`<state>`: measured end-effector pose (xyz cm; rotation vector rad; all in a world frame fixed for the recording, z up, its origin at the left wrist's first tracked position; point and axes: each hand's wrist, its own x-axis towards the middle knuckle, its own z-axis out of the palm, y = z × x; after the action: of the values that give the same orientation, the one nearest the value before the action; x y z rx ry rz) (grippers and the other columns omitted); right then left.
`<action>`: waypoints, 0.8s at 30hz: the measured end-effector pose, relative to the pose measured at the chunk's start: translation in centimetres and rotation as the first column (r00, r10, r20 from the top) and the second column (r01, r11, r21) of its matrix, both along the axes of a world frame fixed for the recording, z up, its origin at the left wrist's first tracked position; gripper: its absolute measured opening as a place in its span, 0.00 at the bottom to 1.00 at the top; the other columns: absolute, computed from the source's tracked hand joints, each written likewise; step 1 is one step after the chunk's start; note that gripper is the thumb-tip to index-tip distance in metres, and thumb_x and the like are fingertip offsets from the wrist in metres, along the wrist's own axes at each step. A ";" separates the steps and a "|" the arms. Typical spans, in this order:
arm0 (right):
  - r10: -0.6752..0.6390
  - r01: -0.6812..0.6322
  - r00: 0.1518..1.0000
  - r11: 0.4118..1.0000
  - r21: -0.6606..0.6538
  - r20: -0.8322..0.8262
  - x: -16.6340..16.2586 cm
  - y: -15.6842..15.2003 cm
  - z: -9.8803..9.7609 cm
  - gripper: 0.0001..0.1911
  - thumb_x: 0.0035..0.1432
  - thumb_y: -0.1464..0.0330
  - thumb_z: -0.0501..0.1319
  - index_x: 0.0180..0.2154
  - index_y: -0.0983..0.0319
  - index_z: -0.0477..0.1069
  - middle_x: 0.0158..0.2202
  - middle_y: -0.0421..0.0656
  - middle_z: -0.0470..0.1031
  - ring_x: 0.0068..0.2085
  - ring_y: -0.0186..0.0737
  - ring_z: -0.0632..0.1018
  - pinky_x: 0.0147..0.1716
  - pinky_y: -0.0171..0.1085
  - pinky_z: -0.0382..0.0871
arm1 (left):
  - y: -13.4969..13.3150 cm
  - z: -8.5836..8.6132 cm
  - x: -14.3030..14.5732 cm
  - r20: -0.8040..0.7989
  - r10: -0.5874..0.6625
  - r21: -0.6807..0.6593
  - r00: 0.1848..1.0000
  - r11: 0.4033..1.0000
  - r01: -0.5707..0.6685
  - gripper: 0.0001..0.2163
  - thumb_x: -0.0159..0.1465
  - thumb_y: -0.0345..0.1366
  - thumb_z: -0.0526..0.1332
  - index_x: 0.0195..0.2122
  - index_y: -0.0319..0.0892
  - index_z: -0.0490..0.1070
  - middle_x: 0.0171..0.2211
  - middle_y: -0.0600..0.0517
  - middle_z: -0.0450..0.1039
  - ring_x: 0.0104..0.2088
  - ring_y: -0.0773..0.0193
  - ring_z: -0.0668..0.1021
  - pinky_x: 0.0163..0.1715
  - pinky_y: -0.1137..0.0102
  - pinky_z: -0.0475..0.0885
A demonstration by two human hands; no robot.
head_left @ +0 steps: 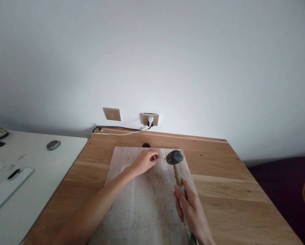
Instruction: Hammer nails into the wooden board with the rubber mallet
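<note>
The relation that counted lay between our left fingertips and the hammer (pixel 177 174). Its dark head stood just to the right of those fingertips, near them but apart, and about level with them toward the wall (pixel 193 68). The hammer's long axis ran from our right hand (pixel 190 206) away from us, tilting a little left at the head. From this one view we could not tell how high the head stood over the board (pixel 134 207), only that it showed against the board's far right part.

Our right fingers were wrapped round the handle, with the thumb along it, and left no gap that we could see. Our left hand (pixel 144 162) reached in over the far part of the board, the nearer of the two to the loose nails (pixel 154 188). Its fingers were curled in, the tips close together; we could not tell whether they pinched anything. A small speck (pixel 164 158) showed between them and the hammer's head, too small for us to name.

The nails lay scattered on the board, on our side of the left fingertips, pointing various ways. The board lay flat on the table (pixel 219 190).
</note>
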<state>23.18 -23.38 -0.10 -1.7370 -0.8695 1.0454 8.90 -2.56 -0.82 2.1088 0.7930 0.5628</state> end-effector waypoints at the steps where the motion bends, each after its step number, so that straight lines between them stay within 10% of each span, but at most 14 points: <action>1: -0.001 0.001 1.000 1.000 -0.002 -0.003 0.0 0.0 0.0 0.38 0.63 0.36 0.57 0.53 0.63 0.64 0.16 0.28 0.60 0.15 0.30 0.58 0.14 0.30 0.53 | 0.1 -0.3 0.2 0.017 0.019 -0.013 1.000 1.000 -0.019 0.09 0.63 0.22 0.63 0.38 0.41 0.80 0.32 0.54 0.80 0.32 0.69 0.77 0.36 0.77 0.68; 18: 0.059 -0.061 0.998 0.997 -0.043 -0.036 -0.9 1.2 0.1 0.40 0.60 0.36 0.57 0.55 0.63 0.63 0.17 0.28 0.61 0.16 0.33 0.61 0.11 0.31 0.57 | 0.0 -2.3 0.6 0.062 0.063 0.010 0.996 0.998 -0.064 0.05 0.64 0.27 0.67 0.40 0.40 0.81 0.37 0.50 0.81 0.35 0.68 0.79 0.38 0.75 0.71; 24: 0.125 -0.124 0.992 0.990 -0.068 0.015 -1.4 2.1 0.9 0.42 0.63 0.38 0.54 0.60 0.67 0.62 0.16 0.28 0.61 0.15 0.34 0.63 0.13 0.31 0.58 | -0.1 -1.7 0.3 0.050 0.094 -0.075 0.994 0.993 -0.090 0.19 0.60 0.20 0.63 0.51 0.43 0.75 0.38 0.53 0.82 0.36 0.67 0.81 0.40 0.75 0.72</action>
<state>21.78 -21.31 0.75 -1.7691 -0.9755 1.1527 9.21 -2.66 -2.52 1.9906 0.8709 0.6270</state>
